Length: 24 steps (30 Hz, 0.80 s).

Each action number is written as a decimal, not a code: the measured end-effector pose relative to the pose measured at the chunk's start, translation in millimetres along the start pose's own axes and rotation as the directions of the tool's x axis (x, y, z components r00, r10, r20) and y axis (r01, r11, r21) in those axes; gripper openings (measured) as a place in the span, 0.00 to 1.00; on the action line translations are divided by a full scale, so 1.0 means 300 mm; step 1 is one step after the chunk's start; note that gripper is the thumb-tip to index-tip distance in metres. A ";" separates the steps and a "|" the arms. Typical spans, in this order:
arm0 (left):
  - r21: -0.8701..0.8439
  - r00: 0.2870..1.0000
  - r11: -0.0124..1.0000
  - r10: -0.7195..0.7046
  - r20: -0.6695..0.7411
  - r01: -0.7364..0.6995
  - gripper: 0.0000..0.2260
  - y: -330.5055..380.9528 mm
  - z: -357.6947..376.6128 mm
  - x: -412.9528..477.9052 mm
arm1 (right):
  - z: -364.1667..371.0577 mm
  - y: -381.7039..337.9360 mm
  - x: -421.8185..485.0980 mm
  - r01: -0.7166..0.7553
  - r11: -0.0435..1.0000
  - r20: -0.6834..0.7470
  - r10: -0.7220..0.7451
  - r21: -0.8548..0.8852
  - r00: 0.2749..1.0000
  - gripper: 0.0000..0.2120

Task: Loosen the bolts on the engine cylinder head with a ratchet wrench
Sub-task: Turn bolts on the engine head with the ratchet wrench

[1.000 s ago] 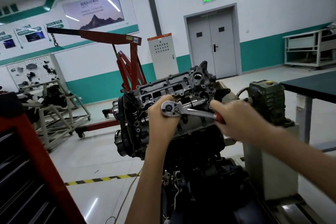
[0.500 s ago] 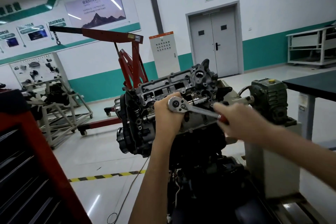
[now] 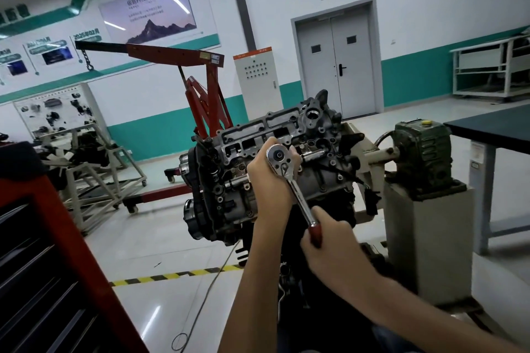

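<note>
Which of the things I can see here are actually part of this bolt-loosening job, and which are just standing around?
In the job: ratchet wrench, cylinder head, left hand on the wrench's head, right hand on its red handle.
Just standing about: red engine hoist, red tool cabinet, grey control cabinet, dark table.

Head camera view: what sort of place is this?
Probably an automotive training workshop: a stripped engine being worked on, a red engine hoist behind it, and a parts display board by the wall.
</note>
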State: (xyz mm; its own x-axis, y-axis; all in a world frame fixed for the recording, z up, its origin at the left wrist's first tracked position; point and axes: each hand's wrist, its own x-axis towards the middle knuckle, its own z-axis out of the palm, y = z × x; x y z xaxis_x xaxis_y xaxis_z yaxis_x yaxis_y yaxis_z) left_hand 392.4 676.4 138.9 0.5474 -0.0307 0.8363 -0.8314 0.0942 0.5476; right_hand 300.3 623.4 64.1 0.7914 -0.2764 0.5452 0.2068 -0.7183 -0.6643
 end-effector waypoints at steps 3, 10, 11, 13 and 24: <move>-0.129 0.993 0.985 -0.117 0.014 0.117 0.16 -0.007 0.000 0.016 | -0.003 0.001 0.013 0.036 0.999 0.020 -0.035 -0.009 0.999 0.12; 0.056 0.975 0.998 -0.003 0.221 -0.009 0.15 -0.019 -0.107 0.040 | -0.334 0.024 0.260 0.433 0.650 0.275 -0.336 -0.624 0.901 0.06; 0.096 0.962 0.994 0.019 0.273 -0.047 0.17 -0.012 -0.112 0.052 | -0.374 0.015 0.301 0.449 0.588 0.273 -0.367 -0.673 0.889 0.06; 0.128 0.923 0.989 0.023 0.383 -0.078 0.20 0.009 -0.118 0.075 | -0.423 -0.003 0.357 0.455 0.523 0.253 -0.412 -0.721 0.875 0.08; -0.051 0.998 0.997 -0.059 0.001 0.059 0.14 0.005 0.003 -0.002 | -0.075 0.013 0.022 0.056 0.981 -0.002 -0.058 -0.185 0.998 0.07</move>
State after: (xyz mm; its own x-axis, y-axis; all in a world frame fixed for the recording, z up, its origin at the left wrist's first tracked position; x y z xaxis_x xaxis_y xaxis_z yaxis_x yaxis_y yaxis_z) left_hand 390.6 675.8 139.2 0.5956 -0.0375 0.8024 -0.7916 0.1425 0.5942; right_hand 293.5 604.3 76.7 0.7770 -0.2358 0.5837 0.1412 -0.8383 -0.5267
